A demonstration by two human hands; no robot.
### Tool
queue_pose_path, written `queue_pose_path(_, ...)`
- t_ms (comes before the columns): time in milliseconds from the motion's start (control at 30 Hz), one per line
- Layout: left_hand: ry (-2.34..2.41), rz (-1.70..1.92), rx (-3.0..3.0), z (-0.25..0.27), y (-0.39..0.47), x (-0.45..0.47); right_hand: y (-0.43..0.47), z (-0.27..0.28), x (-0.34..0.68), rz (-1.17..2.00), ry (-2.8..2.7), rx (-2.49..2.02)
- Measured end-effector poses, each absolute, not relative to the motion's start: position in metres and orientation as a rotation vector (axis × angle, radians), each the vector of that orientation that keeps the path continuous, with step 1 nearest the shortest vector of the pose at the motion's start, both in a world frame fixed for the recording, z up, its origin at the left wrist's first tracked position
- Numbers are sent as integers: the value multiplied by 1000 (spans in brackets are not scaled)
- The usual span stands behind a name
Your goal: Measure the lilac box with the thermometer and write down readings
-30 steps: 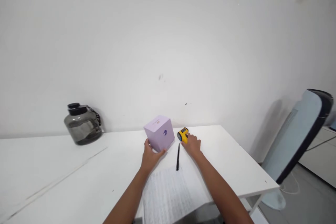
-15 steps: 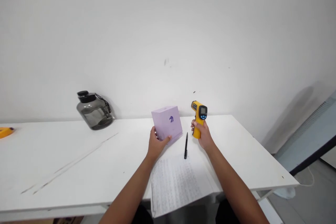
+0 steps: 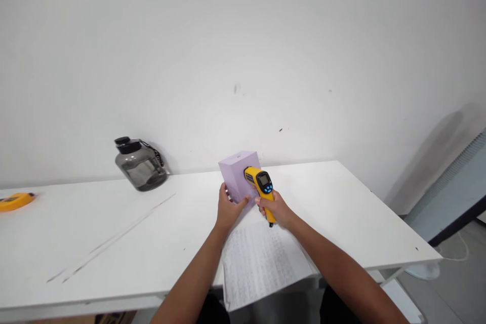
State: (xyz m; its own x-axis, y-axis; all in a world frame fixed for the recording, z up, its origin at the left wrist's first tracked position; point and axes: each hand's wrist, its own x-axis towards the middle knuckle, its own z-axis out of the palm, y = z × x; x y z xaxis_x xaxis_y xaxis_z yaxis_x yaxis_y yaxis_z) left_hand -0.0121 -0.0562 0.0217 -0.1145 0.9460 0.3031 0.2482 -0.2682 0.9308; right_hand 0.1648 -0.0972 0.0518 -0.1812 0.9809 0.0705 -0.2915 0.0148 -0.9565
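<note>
Head view: my left hand (image 3: 229,210) grips the lilac box (image 3: 233,178) low on its left side, box on the white table (image 3: 322,192). My right hand (image 3: 280,208) is closed round the handle of the yellow thermometer gun (image 3: 265,187), nose at the box's front; contact unclear. Paper sheets (image 3: 261,266) nearer me than the box, bottle (image 3: 140,168) left of it.

below frame centre, an infrared thermometer (image 3: 253,175) is before a box (image 3: 233,174); at left, a water jug (image 3: 142,169) sits on the table (image 3: 326,197).
</note>
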Motion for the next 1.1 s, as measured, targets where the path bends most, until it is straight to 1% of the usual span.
queue_pose_path(267,1309,1449,1473,10,-49,-14,-91,43,171,1466,-1181,-825)
queue_pose_path(667,1362,1427,1499,14,-50,-10,-87,40,171,1447,-1183,-894)
queue_pose_path(733,1369,1419,1510,13,-49,-10,-89,42,169,1359,-1228,-930)
queue_pose_path(900,1393,1417,1521,12,-47,-11,-96,45,165,942,-1316,-1118)
queue_pose_path(967,1407,1412,1524,14,-48,-10,-97,45,164,868,-1306,-1200)
queue_pose_path(1100,1441,1409,1528,16,-49,-9,-95,43,165,826,-1272,-1281)
